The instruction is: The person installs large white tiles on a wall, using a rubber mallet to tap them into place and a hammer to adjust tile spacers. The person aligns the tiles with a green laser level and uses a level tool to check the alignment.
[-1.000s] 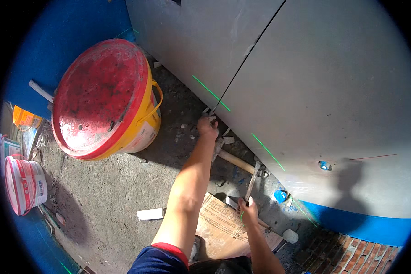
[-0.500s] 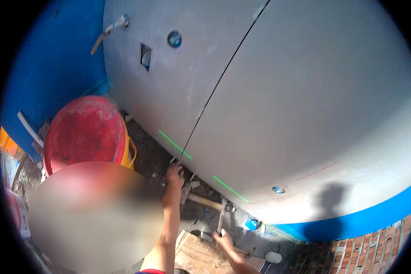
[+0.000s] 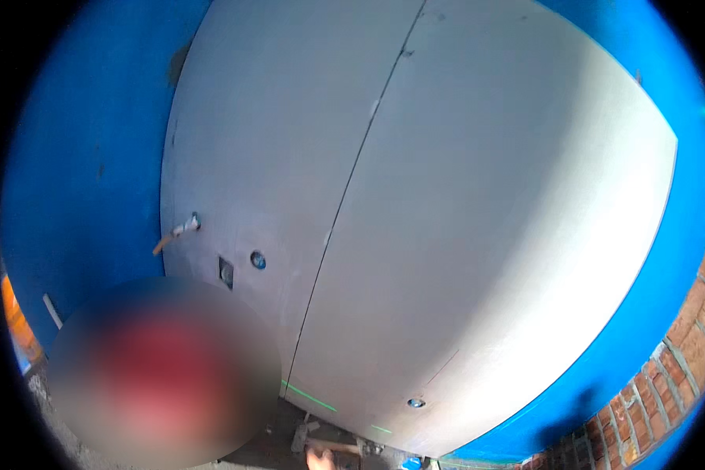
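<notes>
What seems to be my left hand (image 3: pixel 319 459) shows only in part at the bottom edge, cut off by the frame. It is beside a wooden handle (image 3: pixel 346 449) with a dull grey head (image 3: pixel 300 437), which looks like a hammer; whether the hand grips it is hidden. My right hand is out of view. Above stand two large grey wall panels, a left one (image 3: pixel 243 157) and a right one (image 3: pixel 446 204), with a thin dark seam between them. A green light line (image 3: pixel 309 397) crosses the left panel's foot.
A pipe stub (image 3: pixel 184 227), a square cutout (image 3: pixel 225 272) and a round hole (image 3: pixel 258 259) mark the left panel. Another hole (image 3: pixel 416 403) is low on the right panel. Blue wall (image 3: pixel 86 157) and brickwork (image 3: pixel 642 407) flank them. A blurred patch covers the lower left.
The view has tilted up, so the panels now fill more of it. My left hand has left the seam's foot and is lower, by the wooden handle. My right hand has gone out of view.
</notes>
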Demonstrator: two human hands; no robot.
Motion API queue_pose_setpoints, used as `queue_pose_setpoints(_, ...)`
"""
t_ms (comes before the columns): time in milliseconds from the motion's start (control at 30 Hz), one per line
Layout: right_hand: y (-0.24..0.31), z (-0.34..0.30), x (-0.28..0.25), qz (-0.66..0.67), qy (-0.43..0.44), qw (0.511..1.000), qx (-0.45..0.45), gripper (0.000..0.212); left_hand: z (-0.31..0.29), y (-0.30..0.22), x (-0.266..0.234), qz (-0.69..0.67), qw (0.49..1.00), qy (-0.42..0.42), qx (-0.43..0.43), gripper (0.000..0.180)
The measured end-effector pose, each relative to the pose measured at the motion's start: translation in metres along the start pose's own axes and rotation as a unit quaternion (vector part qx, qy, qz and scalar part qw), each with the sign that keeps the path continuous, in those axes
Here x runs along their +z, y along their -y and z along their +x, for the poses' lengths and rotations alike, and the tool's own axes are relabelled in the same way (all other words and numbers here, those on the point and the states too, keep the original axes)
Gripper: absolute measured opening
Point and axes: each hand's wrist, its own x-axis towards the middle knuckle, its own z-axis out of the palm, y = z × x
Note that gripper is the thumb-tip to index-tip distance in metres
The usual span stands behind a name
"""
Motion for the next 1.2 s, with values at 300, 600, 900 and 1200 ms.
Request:
queue_pose_setpoints(300, -0.006, 0.013, -0.039, 0.022, -0.088, 0.996, 0.015, 0.060, -0.062, -0.104, 0.059, 0.332, 0.924, 0.189, 0.001, 0.034)
queue_pose_setpoints(600, -0.064, 0.029, -0.027, 0.061, -0.152, 0.984, 0.071, 0.050, -0.068, -0.055, 0.065, 0.412, 0.873, 0.250, -0.076, 0.037)
queue_pose_setpoints(900, -0.173, 0.049, -0.049, -0.008, -0.244, 0.967, 0.077, 0.059, -0.094, 0.033, 0.045, 0.332, 0.910, 0.232, -0.088, 0.024)
queue_pose_setpoints(1200, -0.208, 0.074, -0.047, 0.025, -0.241, 0.965, 0.097, 0.042, -0.083, -0.044, 0.036, 0.161, 0.884, 0.299, -0.322, 0.027)
